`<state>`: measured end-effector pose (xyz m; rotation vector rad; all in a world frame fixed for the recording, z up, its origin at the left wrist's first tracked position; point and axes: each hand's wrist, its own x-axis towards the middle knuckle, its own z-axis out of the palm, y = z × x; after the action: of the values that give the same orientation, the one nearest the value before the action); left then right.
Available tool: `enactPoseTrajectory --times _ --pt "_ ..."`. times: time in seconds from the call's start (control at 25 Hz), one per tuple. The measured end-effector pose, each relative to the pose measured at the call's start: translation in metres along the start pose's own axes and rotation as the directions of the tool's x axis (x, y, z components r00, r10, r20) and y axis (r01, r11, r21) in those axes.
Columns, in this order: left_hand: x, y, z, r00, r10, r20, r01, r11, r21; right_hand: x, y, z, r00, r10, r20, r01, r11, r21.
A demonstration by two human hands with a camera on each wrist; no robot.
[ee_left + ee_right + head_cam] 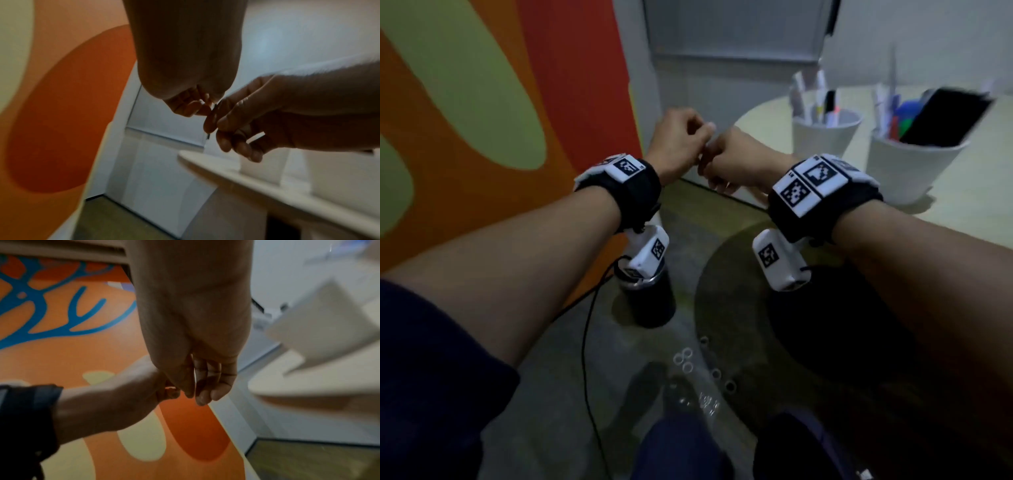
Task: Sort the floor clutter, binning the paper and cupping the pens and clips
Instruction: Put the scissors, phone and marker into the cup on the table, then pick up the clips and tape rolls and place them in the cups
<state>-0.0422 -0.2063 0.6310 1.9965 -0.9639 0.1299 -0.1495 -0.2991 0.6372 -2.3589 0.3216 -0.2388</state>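
Small clear rings (687, 362) lie scattered on the floor nearest the viewer. Higher up, the left hand (678, 144) and right hand (736, 159) meet fingertip to fingertip, both curled, pinching a thin dark clip (214, 107) between them; its long axis looks roughly upright, though blur hides which way it points. Beyond, on the round table (763, 116), stand two white cups (823, 132) of pens.

No readable txt, brand or nos. showing anywhere; only black-and-white square code markers (808, 183) sitting on the wristbands, approx 3 and 9 o'clock.
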Motion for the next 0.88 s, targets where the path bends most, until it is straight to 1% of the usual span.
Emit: enactPoseTrajectory --times 0.04,0.08,0.12,0.16,0.2,0.24,0.28,0.32,0.36,0.44,0.52,0.56,0.6,0.64,0.68,0.76,0.8,0.84,0.88 --pt "-0.015 -0.028 0.002 0.998 -0.040 0.053 0.040 0.999 0.004 0.008 0.015 0.031 0.997 0.011 0.071 -0.010 1.000 -0.005" --pt "-0.035 -0.066 0.008 0.988 -0.106 0.112 0.104 0.994 0.017 0.015 0.037 0.071 0.984 0.035 0.175 -0.032 0.999 -0.018" --pt "-0.056 -0.105 0.018 0.968 -0.186 0.166 0.182 0.982 0.043 0.020 0.064 0.112 0.953 0.079 0.292 -0.066 0.996 -0.053" --pt "-0.080 -0.147 0.031 0.939 -0.274 0.210 0.264 0.962 0.073 0.022 0.097 0.154 0.899 0.135 0.417 -0.101 0.990 -0.103" --pt "-0.105 -0.190 0.046 0.898 -0.357 0.258 0.342 0.934 0.100 0.021 0.132 0.192 0.825 0.203 0.527 -0.142 0.978 -0.154" --pt "-0.128 -0.232 0.064 0.847 -0.427 0.315 0.409 0.904 0.126 0.018 0.169 0.224 0.750 0.272 0.603 -0.190 0.962 -0.198" --pt "-0.149 -0.273 0.083 0.788 -0.492 0.369 0.472 0.869 0.151 0.015 0.205 0.252 0.695 0.332 0.637 -0.241 0.943 -0.228" --pt "-0.171 -0.310 0.103 0.730 -0.541 0.418 0.520 0.836 0.175 0.013 0.243 0.275 0.669 0.378 0.640 -0.295 0.925 -0.238" --pt "-0.191 -0.337 0.118 0.672 -0.582 0.457 0.557 0.805 0.206 0.009 0.274 0.292 0.668 0.408 0.623 -0.337 0.912 -0.236" --pt "-0.228 -0.395 0.159 0.538 -0.650 0.536 0.624 0.735 0.265 0.008 0.340 0.337 0.658 0.462 0.595 -0.397 0.884 -0.247" --pt "-0.260 -0.442 0.199 0.402 -0.683 0.610 0.635 0.688 0.351 0.000 0.392 0.382 0.598 0.512 0.617 -0.415 0.856 -0.307" --pt "-0.270 -0.463 0.221 0.359 -0.680 0.640 0.622 0.685 0.379 -0.004 0.415 0.402 0.569 0.542 0.619 -0.414 0.839 -0.354" --pt "-0.281 -0.480 0.240 0.326 -0.678 0.658 0.607 0.684 0.404 -0.011 0.435 0.419 0.555 0.554 0.621 -0.387 0.832 -0.397" --pt "-0.289 -0.495 0.255 0.324 -0.675 0.663 0.573 0.697 0.430 -0.017 0.454 0.436 0.559 0.550 0.620 -0.326 0.834 -0.445" --pt "-0.295 -0.507 0.268 0.348 -0.670 0.656 0.522 0.720 0.457 -0.025 0.468 0.449 0.571 0.553 0.607 -0.288 0.827 -0.483" --pt "-0.305 -0.530 0.297 0.438 -0.637 0.634 0.423 0.769 0.480 -0.043 0.491 0.479 0.613 0.563 0.553 -0.323 0.818 -0.476" --pt "-0.310 -0.541 0.309 0.475 -0.627 0.617 0.397 0.779 0.486 -0.053 0.499 0.494 0.621 0.570 0.537 -0.331 0.812 -0.480" --pt "-0.313 -0.550 0.320 0.496 -0.634 0.593 0.407 0.774 0.486 -0.063 0.504 0.505 0.632 0.578 0.516 -0.318 0.801 -0.507" --pt "-0.315 -0.558 0.328 0.532 -0.632 0.564 0.412 0.775 0.480 -0.070 0.511 0.513 0.659 0.567 0.494 -0.279 0.795 -0.539"
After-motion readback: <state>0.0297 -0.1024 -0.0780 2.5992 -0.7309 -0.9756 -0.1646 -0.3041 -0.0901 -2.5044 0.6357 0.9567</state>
